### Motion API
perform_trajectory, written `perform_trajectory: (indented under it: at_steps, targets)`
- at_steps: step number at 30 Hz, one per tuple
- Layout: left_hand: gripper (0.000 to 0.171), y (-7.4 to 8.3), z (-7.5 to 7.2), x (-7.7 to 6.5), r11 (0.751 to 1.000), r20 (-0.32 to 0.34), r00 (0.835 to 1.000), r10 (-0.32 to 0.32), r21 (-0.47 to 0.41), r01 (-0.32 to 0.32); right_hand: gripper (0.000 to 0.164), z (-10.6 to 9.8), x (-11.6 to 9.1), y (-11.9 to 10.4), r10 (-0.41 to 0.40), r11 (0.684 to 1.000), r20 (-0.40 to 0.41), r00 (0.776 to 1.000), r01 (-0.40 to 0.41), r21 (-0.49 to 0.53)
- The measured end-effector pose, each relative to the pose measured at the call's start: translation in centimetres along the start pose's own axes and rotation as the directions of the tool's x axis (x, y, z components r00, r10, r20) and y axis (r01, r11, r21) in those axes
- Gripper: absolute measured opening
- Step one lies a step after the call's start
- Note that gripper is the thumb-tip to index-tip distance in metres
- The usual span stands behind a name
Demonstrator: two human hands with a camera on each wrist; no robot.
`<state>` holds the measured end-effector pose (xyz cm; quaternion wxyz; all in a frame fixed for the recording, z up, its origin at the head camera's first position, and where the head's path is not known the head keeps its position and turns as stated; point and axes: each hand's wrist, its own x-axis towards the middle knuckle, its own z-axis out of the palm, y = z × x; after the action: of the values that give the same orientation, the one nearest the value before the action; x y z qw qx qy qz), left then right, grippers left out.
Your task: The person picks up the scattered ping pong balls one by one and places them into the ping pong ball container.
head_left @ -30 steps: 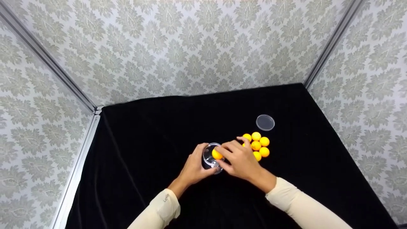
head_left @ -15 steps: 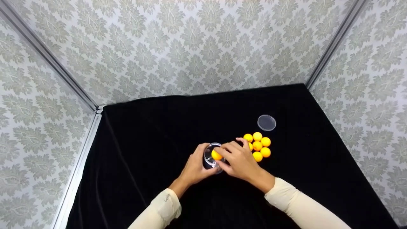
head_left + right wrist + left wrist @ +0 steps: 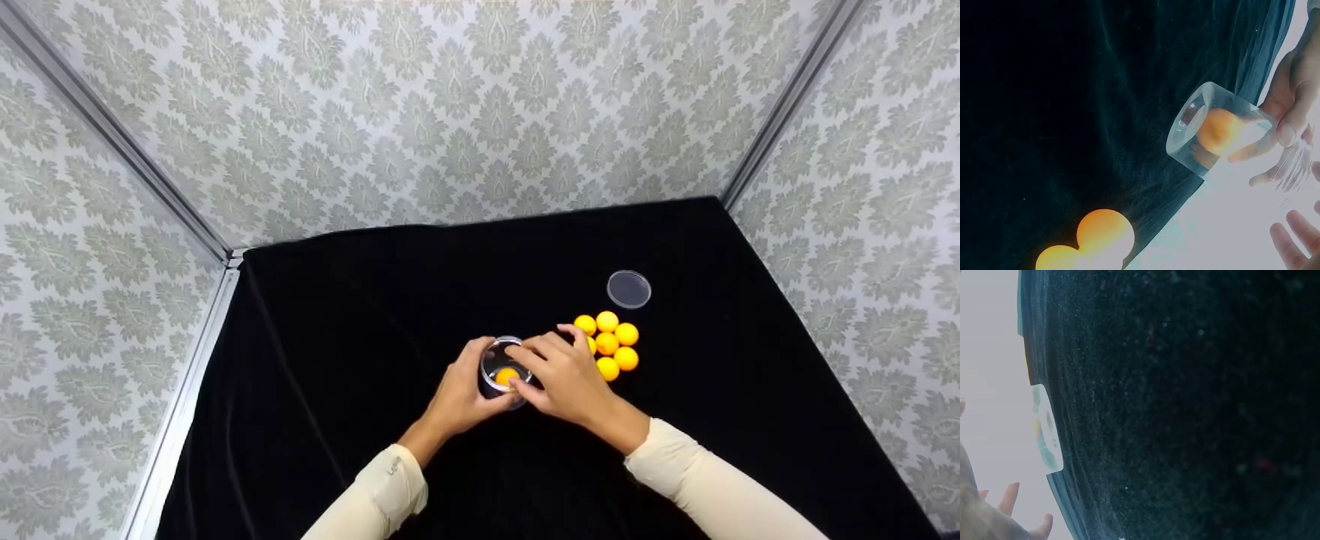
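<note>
Main change: the orange ball has left the R hand. Half a sec ago it was btwn that hand's thumb & fingers, at the mouth of the clear jar; now it's lower, inside the jar walls. So this ball's release looks done, I'd say. R wrist view shows it within the jar, toward the base end, but can't tell if it's resting on the base or mid-drop. It's the only ball visible in there.

L hand is wrapped round the jar's side, thumb on the near side, & holds it w/ the mouth facing up to the head cam. R hand is at the mouth, thumb & fingers apart w/ a gap btwn, pinching nothing; can't tell if the tips touch the rim. L wrist view's too washed out to add anything re grip.

Loose balls, approx 7 visible, sit bunched just beside the R hand, 1 partly hidden behind it; their pos. looks unchanged. Clear round disc, prob. the lid, lies flat beyond them on the bench, under black cloth. Patterned walls behind.
</note>
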<state>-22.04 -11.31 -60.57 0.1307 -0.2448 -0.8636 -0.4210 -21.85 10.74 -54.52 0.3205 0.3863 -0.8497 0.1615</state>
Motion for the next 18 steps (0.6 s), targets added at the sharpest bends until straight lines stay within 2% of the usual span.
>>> perform_trajectory:
  at_steps: [10,14,18]
  targets:
    - [0.091,-0.1,0.0,-0.1,1.0,0.001,1.0,0.009,-0.007,-0.009,0.042,-1.1,-0.8,1.2,0.043,0.999,-0.037,0.998,-0.044,-0.008]
    - [0.092,0.0,-0.1,-0.1,1.0,0.001,1.0,0.004,0.004,-0.004,0.048,-1.9,-1.4,2.6,0.063,0.997,-0.06,0.996,-0.066,-0.038]
    - [0.093,0.0,-0.1,-0.1,1.0,0.004,1.0,-0.005,0.001,0.005,0.053,-2.8,-2.3,4.5,0.107,0.989,-0.05,0.993,-0.111,-0.093]
